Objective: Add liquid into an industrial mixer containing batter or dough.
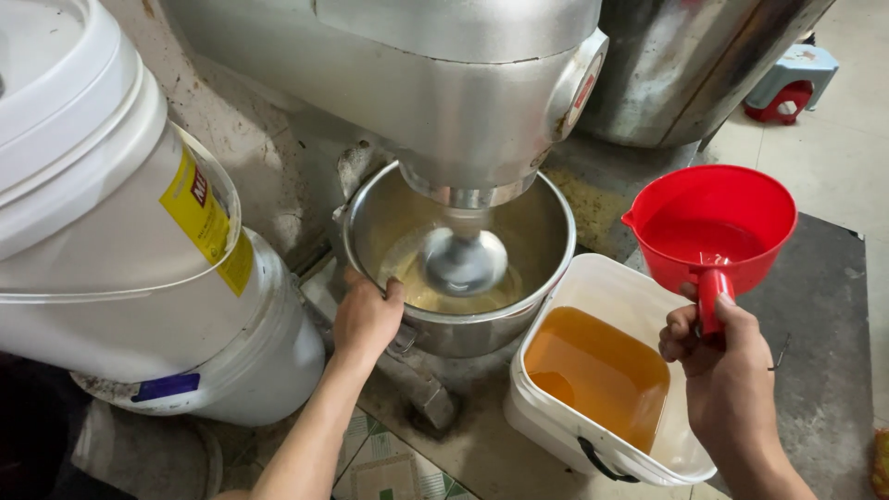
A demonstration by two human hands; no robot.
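Observation:
My left hand (366, 318) grips the near rim of a steel mixing bowl (542, 287) that sits under a large mixer head (444, 83). A blurred beater (463, 259) stands in pale yellow batter inside the bowl. My right hand (727, 366) holds a red scoop (713, 227) by its handle, level, above and right of a white square bucket (607, 287). The scoop holds liquid. The bucket holds amber oil (593, 370).
Stacked white plastic buckets (120, 241) with yellow labels stand at the left. A big steel drum (685, 65) rises behind the scoop. A small stool (787, 83) is at the far right on the tiled floor. A dark mat (824, 306) lies at the right.

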